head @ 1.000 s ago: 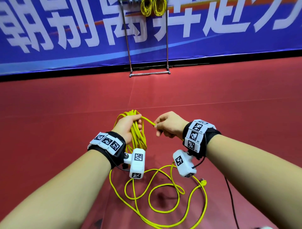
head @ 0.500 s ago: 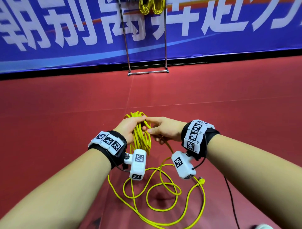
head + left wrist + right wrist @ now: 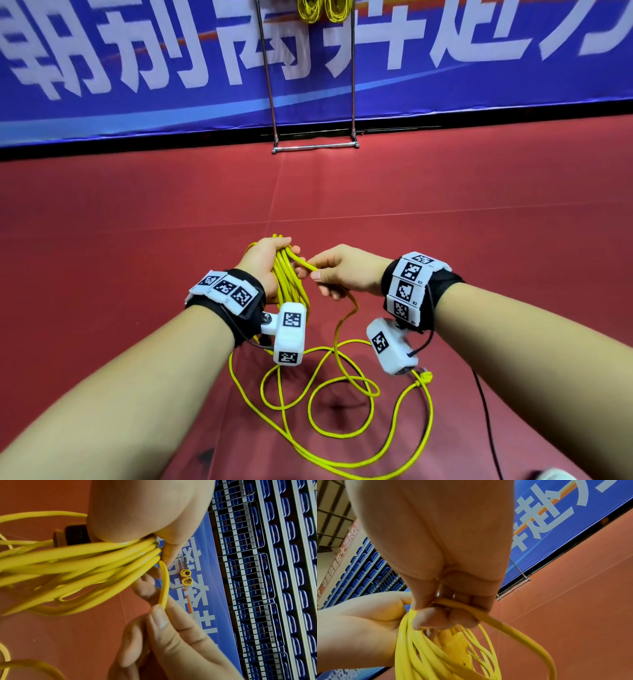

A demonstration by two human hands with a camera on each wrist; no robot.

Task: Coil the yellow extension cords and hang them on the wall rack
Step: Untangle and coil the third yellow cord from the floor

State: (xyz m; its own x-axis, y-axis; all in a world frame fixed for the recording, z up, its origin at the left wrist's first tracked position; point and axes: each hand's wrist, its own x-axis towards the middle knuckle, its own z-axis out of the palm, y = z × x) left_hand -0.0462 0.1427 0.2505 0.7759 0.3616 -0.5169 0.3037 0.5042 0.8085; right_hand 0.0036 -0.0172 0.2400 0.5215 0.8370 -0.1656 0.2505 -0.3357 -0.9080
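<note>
I am holding a bunch of yellow loops [image 3: 286, 277] in my left hand [image 3: 265, 265], with my fingers wrapped around them. My right hand [image 3: 342, 274] is just beside it, pinching one strand of the yellow cord [image 3: 303, 265] between thumb and finger. I am feeding that strand toward the bunch.

The rest of the cord [image 3: 342, 404] is lying in loose curls on the red floor [image 3: 137, 222], near me and under my wrists. The plug end [image 3: 425, 377] is lying on the right side of those curls.

The rack [image 3: 313, 147] is standing far away, against the blue banner [image 3: 479, 68]. Two coiled cords [image 3: 322, 10] are already hanging on it.

I think the curls on the floor are crossing over each other. If I am pulling too fast, they could make a knot. I am also holding many loops at once, so some could be slipping out if my left hand goes soft. The hanging loops could also catch on my wrist camera [image 3: 289, 334].
</note>
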